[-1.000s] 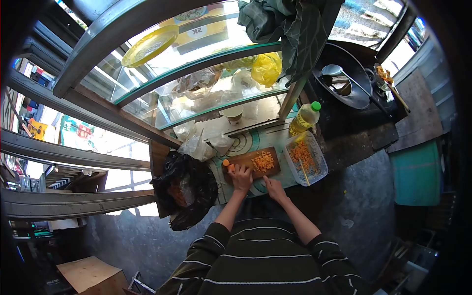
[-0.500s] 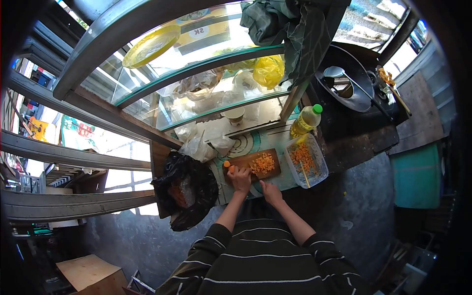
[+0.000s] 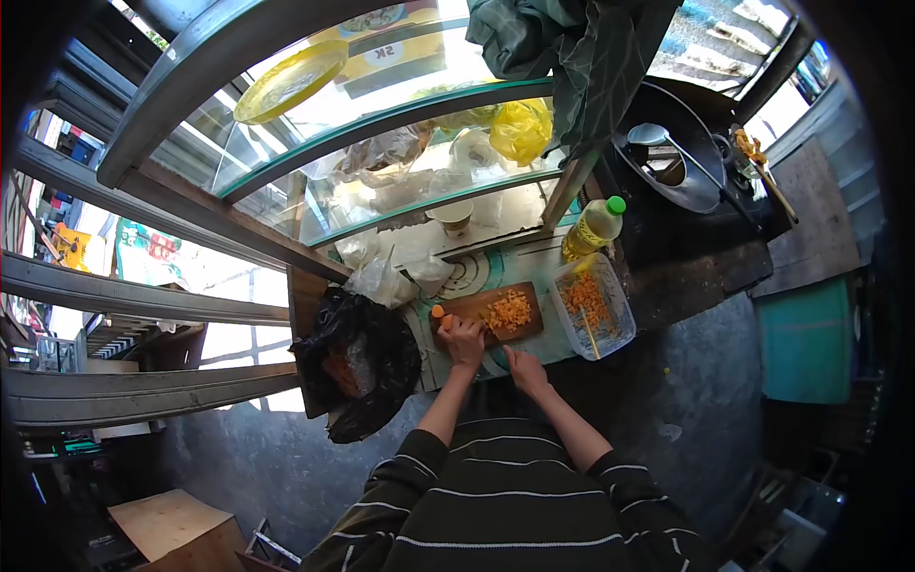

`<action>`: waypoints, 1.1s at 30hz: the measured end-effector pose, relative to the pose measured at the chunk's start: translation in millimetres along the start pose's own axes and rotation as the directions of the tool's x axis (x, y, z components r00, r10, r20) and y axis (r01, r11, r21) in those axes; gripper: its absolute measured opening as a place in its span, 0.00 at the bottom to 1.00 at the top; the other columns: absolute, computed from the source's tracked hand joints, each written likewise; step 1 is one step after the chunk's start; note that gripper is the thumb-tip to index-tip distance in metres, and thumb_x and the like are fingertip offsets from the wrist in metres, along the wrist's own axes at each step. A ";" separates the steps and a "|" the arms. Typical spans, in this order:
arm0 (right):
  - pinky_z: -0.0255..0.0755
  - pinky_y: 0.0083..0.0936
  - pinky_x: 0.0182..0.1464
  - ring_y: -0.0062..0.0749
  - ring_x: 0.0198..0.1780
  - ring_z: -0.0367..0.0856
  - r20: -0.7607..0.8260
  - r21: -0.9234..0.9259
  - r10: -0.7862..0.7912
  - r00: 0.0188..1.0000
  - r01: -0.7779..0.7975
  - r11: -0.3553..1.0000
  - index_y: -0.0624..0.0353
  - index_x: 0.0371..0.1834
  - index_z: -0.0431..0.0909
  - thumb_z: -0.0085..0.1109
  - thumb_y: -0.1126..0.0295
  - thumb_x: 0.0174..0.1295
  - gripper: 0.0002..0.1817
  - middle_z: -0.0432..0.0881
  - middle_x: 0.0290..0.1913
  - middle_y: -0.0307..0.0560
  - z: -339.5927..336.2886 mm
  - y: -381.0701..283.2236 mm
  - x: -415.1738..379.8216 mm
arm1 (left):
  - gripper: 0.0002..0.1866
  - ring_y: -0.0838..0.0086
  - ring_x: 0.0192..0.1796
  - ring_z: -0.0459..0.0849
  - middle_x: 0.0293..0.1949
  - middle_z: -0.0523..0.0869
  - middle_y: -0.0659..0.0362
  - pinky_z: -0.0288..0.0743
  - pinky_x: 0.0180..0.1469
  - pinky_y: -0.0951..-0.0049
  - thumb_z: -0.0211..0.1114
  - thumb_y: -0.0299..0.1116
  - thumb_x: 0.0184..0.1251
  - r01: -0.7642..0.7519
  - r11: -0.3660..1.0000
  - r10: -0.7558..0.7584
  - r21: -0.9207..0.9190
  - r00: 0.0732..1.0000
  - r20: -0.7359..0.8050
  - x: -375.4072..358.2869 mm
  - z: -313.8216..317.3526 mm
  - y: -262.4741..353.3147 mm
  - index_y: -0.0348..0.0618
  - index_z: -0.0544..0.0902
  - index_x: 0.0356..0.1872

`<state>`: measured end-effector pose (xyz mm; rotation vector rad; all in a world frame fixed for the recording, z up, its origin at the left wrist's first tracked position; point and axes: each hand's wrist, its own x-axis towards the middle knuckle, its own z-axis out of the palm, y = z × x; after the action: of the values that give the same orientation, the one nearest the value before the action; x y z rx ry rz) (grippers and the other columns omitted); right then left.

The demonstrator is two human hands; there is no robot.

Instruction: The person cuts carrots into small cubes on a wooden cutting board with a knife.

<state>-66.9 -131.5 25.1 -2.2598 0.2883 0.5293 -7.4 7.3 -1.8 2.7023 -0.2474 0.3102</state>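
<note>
My left hand (image 3: 463, 337) presses down on an orange carrot (image 3: 438, 313) at the left end of a wooden cutting board (image 3: 477, 306). A pile of diced carrot (image 3: 510, 311) lies on the right half of the board. My right hand (image 3: 523, 368) is curled at the board's near edge, just right of the left hand. Whatever it grips is too small to make out. Both arms wear dark sleeves with thin stripes.
Right of the board stands a clear tub (image 3: 620, 315) of carrot pieces, with an oil bottle (image 3: 593, 229) behind it. A black plastic bag (image 3: 357, 367) sits to the left. A glass display case (image 3: 381, 124) rises behind, and a dark wok (image 3: 672, 157) with a ladle is at the right.
My right hand has drawn back slightly toward me from the board. My left hand stays on the carrot.
</note>
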 end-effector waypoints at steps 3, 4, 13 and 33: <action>0.64 0.46 0.42 0.61 0.41 0.73 -0.004 0.026 -0.005 1.000 0.005 1.000 0.69 0.28 0.75 0.32 0.49 0.66 0.31 0.76 0.32 0.67 -4.1 -3.2 8.1 | 0.03 0.70 0.42 0.74 0.28 0.80 0.66 0.54 0.48 0.57 0.65 0.34 0.47 -0.077 0.997 0.079 0.026 0.995 -0.059 -2.7 -2.7 1.7 0.51 0.82 0.24; 0.64 0.45 0.39 0.61 0.39 0.73 -0.013 0.081 -0.003 1.000 0.004 0.997 0.70 0.26 0.74 0.33 0.49 0.66 0.32 0.75 0.30 0.67 -5.1 -3.6 9.5 | 0.03 0.70 0.42 0.74 0.28 0.80 0.66 0.54 0.48 0.57 0.65 0.34 0.47 -0.076 0.997 0.078 0.029 0.995 -0.061 -2.2 -4.8 1.5 0.51 0.82 0.24; 0.63 0.43 0.37 0.61 0.37 0.73 -0.026 0.138 -0.012 1.000 0.016 0.990 0.72 0.25 0.71 0.33 0.49 0.66 0.31 0.74 0.27 0.68 -0.4 8.0 -10.2 | 0.03 0.70 0.40 0.73 0.27 0.79 0.65 0.54 0.48 0.57 0.66 0.34 0.47 -0.019 1.000 0.019 -0.004 1.000 -0.004 2.3 -10.0 1.4 0.49 0.83 0.23; 0.65 0.44 0.44 0.61 0.44 0.72 0.078 0.088 0.019 0.997 -0.026 0.996 0.68 0.32 0.75 0.34 0.50 0.65 0.29 0.76 0.35 0.67 -15.8 1.8 -13.5 | 0.04 0.72 0.39 0.75 0.27 0.80 0.68 0.54 0.48 0.57 0.68 0.32 0.42 0.000 0.997 -0.004 -0.071 0.998 -0.057 -1.2 -2.0 -4.6 0.49 0.83 0.22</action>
<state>-75.0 -144.0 39.8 -2.1473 0.2925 0.6023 -7.9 12.4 -2.1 2.6189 -0.2342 0.3705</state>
